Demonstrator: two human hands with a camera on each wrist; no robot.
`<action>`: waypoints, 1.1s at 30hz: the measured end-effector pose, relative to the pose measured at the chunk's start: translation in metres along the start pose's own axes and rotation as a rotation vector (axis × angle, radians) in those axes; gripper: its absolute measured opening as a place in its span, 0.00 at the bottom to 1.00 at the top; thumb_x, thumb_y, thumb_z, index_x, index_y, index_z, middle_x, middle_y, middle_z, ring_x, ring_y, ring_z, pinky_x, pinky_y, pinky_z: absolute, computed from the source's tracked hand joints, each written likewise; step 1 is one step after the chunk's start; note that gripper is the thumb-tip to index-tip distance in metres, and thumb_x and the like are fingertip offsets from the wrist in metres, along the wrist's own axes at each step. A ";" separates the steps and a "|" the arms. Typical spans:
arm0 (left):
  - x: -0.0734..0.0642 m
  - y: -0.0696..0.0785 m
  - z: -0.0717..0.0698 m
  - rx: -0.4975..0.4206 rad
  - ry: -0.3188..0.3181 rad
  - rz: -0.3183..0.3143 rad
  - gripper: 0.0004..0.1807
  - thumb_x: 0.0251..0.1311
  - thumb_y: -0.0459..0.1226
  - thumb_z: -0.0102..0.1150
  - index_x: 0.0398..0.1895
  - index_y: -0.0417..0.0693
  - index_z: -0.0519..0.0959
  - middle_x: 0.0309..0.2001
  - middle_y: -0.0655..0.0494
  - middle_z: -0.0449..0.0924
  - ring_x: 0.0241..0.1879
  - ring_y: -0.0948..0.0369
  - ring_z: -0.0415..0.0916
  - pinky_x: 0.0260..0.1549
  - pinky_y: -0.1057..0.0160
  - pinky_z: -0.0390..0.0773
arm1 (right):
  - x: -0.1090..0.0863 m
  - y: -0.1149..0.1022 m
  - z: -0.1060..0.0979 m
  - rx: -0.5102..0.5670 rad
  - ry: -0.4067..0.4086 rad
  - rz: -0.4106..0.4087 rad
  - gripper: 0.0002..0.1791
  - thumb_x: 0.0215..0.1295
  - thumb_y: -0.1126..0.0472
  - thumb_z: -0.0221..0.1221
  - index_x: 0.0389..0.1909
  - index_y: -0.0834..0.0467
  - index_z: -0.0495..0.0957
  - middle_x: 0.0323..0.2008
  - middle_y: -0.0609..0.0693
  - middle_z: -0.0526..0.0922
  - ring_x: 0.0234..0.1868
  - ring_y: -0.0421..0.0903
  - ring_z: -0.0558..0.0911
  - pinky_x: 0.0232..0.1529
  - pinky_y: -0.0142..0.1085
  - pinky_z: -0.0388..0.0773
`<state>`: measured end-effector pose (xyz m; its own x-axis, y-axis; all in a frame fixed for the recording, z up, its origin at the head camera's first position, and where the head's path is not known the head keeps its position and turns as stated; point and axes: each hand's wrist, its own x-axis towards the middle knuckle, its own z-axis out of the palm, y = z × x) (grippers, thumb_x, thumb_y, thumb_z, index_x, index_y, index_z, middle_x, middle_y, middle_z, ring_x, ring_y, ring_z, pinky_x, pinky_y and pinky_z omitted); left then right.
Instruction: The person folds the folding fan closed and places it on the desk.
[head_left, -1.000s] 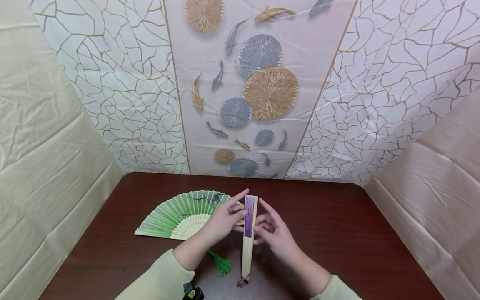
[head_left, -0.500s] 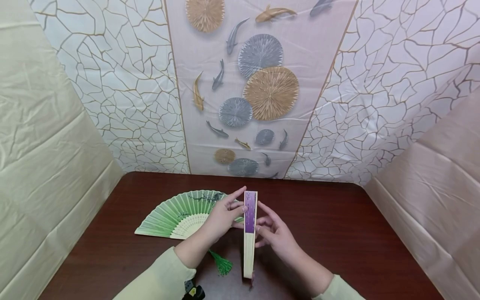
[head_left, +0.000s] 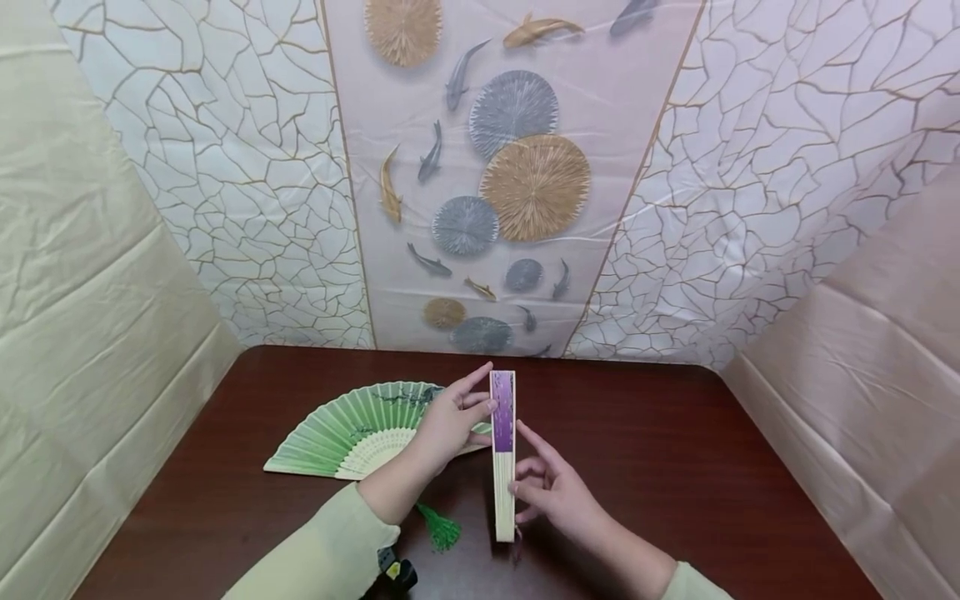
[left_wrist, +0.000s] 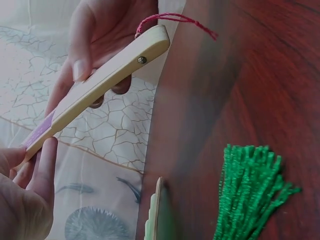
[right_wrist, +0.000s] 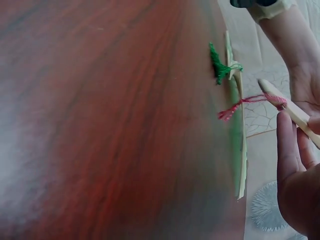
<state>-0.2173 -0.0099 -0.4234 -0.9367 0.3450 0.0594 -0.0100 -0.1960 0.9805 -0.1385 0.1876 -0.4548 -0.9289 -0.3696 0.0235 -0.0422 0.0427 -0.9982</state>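
A folded hand fan (head_left: 504, 492) with purple cloth and pale ribs is held upright between both hands. My left hand (head_left: 442, 421) pinches its upper, purple part between thumb and fingers. Lower down, my right hand (head_left: 562, 496) grips the ribs from the right, its index finger stretched along the side. In the left wrist view a metal rivet (left_wrist: 142, 60) shows at the fan's base, beside a pinkish-red cord (left_wrist: 172, 19). A spread green fan (head_left: 367, 433) lies on the table behind my left hand, which hides part of it.
The green fan's tassel (head_left: 439, 529) lies on the dark red-brown table (head_left: 637, 433), near my left forearm. A patterned cloth backdrop (head_left: 480, 250) closes off the far side, and pale cloth walls (head_left: 97, 333) stand at both sides.
The purple fan has risen slightly and turned, so its folded edge now faces the head camera. My right hand has slid lower along it; my left has moved slightly up with it.
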 end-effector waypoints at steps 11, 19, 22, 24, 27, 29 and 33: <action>0.011 -0.005 0.009 0.019 0.039 0.008 0.31 0.68 0.35 0.60 0.71 0.68 0.68 0.54 0.43 0.81 0.46 0.52 0.83 0.34 0.43 0.84 | -0.011 0.007 -0.007 0.000 -0.018 -0.021 0.47 0.64 0.74 0.60 0.79 0.53 0.47 0.38 0.59 0.77 0.30 0.44 0.82 0.28 0.50 0.85; 0.020 -0.013 0.020 0.022 0.073 0.003 0.30 0.67 0.34 0.61 0.70 0.66 0.70 0.51 0.46 0.84 0.42 0.52 0.83 0.33 0.45 0.85 | -0.013 0.007 -0.012 0.020 0.013 0.002 0.47 0.65 0.74 0.59 0.79 0.52 0.46 0.39 0.60 0.76 0.30 0.44 0.82 0.28 0.46 0.85; 0.023 -0.016 0.024 0.019 0.083 -0.001 0.29 0.67 0.34 0.61 0.70 0.65 0.71 0.50 0.46 0.84 0.40 0.53 0.83 0.34 0.43 0.84 | -0.014 0.007 -0.014 0.025 0.022 0.015 0.48 0.65 0.75 0.59 0.80 0.52 0.45 0.39 0.61 0.76 0.31 0.44 0.82 0.29 0.47 0.86; 0.025 -0.019 0.026 0.016 0.089 -0.003 0.29 0.67 0.34 0.61 0.70 0.63 0.71 0.50 0.46 0.84 0.39 0.54 0.83 0.34 0.43 0.84 | -0.014 0.006 -0.016 0.024 0.028 0.019 0.48 0.64 0.75 0.59 0.80 0.52 0.45 0.39 0.61 0.76 0.31 0.44 0.82 0.30 0.48 0.86; 0.029 -0.024 0.030 -0.001 0.093 -0.011 0.29 0.67 0.34 0.60 0.70 0.61 0.70 0.49 0.45 0.84 0.39 0.52 0.83 0.34 0.43 0.84 | -0.015 0.007 -0.019 0.021 0.031 0.026 0.49 0.64 0.75 0.58 0.80 0.52 0.44 0.39 0.60 0.77 0.31 0.45 0.82 0.30 0.48 0.86; 0.032 -0.029 0.033 -0.014 0.089 -0.018 0.29 0.68 0.33 0.59 0.71 0.59 0.70 0.49 0.45 0.84 0.39 0.51 0.84 0.33 0.45 0.85 | -0.015 0.008 -0.021 0.024 0.032 0.035 0.49 0.64 0.75 0.58 0.80 0.52 0.45 0.39 0.59 0.77 0.31 0.45 0.82 0.29 0.47 0.86; 0.039 -0.041 0.038 -0.015 0.066 -0.030 0.29 0.68 0.32 0.57 0.72 0.54 0.68 0.47 0.46 0.84 0.39 0.51 0.84 0.31 0.48 0.86 | -0.015 0.012 -0.030 0.043 0.042 0.068 0.48 0.64 0.75 0.58 0.80 0.53 0.45 0.39 0.58 0.77 0.32 0.46 0.82 0.30 0.46 0.85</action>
<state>-0.2396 0.0465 -0.4543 -0.9570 0.2894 0.0173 -0.0429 -0.2006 0.9787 -0.1363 0.2215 -0.4650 -0.9437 -0.3279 -0.0429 0.0362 0.0264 -0.9990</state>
